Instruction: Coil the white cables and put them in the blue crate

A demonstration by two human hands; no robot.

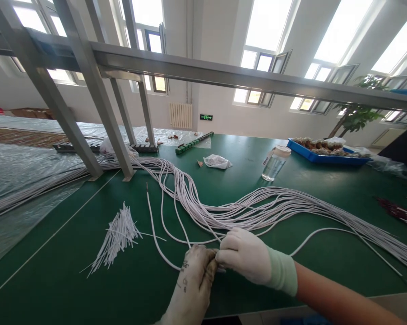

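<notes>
Both hands, gloved, pinched together on one white wire: left hand & right hand touching, just in front of the wire bundle on the green bench. Wire looks light, floppy, prob slick; best gripped near its end. Cut pieces lie left of bundle.

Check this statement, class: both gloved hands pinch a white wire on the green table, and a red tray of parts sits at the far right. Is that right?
Not quite. The tray is blue, not red, as the head view shows. The rest holds: the left hand and right hand, both gloved, pinch a white wire on the green table.
</notes>
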